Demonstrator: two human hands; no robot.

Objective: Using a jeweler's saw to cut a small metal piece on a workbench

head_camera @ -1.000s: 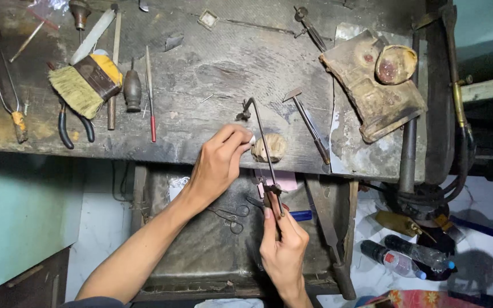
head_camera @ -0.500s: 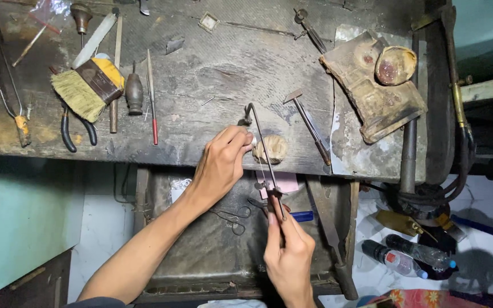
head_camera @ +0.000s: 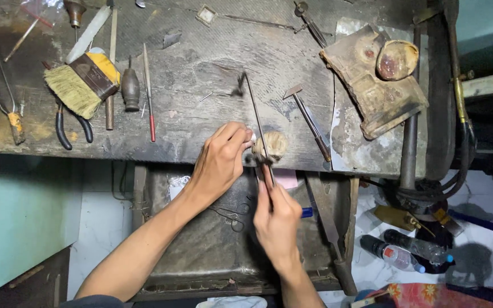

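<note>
My left hand [head_camera: 222, 159] rests at the front edge of the dark workbench [head_camera: 201, 74], fingers pinched on a small piece I cannot make out, pressed against a worn wooden bench peg [head_camera: 274, 144]. My right hand [head_camera: 276, 219] grips the handle of a thin saw frame [head_camera: 255, 114], which stands up over the bench, its top end blurred. The blade runs beside my left fingertips.
On the bench lie a yellow-handled brush [head_camera: 81, 82], pliers [head_camera: 67, 128], a red-tipped file [head_camera: 149, 94], a small hammer [head_camera: 306, 117] and a worn leather pad [head_camera: 372, 74]. A metal catch tray [head_camera: 201, 251] sits under the bench. Bottles [head_camera: 397, 254] lie on the floor at right.
The saw frame has pushed up and away over the bench, and my right hand has risen toward the peg. My left hand stays at the peg.
</note>
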